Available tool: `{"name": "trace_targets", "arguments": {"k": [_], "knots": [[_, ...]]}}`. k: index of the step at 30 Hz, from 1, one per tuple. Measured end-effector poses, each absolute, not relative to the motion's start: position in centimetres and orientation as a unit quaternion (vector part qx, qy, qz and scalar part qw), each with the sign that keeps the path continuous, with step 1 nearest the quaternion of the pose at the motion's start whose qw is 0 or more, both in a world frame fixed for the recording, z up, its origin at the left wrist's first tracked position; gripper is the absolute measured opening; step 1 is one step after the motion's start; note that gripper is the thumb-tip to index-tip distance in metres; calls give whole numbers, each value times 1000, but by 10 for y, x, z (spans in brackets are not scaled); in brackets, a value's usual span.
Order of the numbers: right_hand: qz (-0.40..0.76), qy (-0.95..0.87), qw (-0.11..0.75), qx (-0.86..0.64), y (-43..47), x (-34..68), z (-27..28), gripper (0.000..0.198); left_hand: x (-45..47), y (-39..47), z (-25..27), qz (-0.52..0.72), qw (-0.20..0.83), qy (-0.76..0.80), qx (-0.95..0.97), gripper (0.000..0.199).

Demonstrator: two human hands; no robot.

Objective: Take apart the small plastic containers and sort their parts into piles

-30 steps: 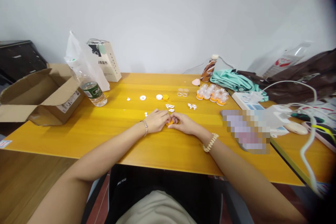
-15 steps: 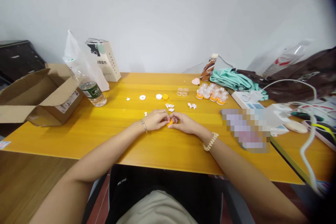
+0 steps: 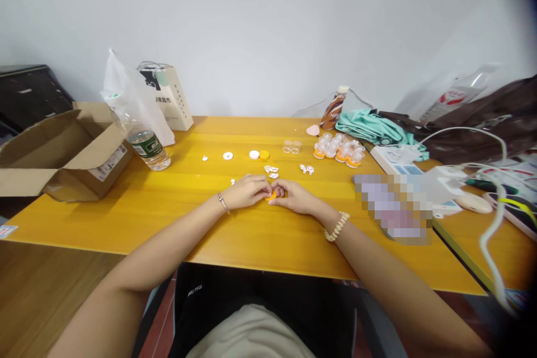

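Orange plastic, by the look of it, shows in a small orange piece (image 3: pixel 269 198) held low over the middle of the table (image 3: pixel 268 246), near its front edge, and mostly hidden by fingers. The left hand (image 3: pixel 248 191) comes at it from the left, back of the hand upward, fingers bent down and pinched on its near side. The right hand (image 3: pixel 297 197) meets it from the other side, thumb along the front and index finger arched behind, the other fingers curled under; it too is closed on the piece. Both wrists are low, the forearms slanting inward from the bottom corners. A metal bangle (image 3: pixel 224 203) circles the left wrist, a beige coiled band (image 3: pixel 337 227) the right. Just beyond the fingertips lie white patterned pieces (image 3: pixel 271 170); farther back are a white disc (image 3: pixel 254 155) touching a yellow disc (image 3: pixel 264 155), and a clear-domed cluster (image 3: pixel 339 150) towards the right.
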State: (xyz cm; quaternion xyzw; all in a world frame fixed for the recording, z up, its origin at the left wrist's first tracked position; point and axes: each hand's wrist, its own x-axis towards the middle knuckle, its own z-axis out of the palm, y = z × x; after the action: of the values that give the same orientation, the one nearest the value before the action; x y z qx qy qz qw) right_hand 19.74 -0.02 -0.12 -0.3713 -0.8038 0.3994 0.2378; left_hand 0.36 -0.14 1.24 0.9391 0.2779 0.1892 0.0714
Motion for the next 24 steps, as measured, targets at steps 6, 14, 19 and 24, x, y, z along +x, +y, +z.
{"name": "trace_targets", "arguments": {"k": [6, 14, 19, 24], "knots": [[399, -802, 238, -375, 0, 197, -1, 25, 3, -5, 12, 175, -55, 282, 942, 23], [384, -809, 234, -380, 0, 197, 0, 23, 2, -3, 10, 152, -134, 233, 951, 26], [395, -805, 233, -376, 0, 197, 1, 24, 3, -4, 14, 178, -60, 270, 944, 25], [394, -803, 233, -381, -1, 197, 1, 24, 2, -6, 18, 242, 75, 316, 914, 17]]}}
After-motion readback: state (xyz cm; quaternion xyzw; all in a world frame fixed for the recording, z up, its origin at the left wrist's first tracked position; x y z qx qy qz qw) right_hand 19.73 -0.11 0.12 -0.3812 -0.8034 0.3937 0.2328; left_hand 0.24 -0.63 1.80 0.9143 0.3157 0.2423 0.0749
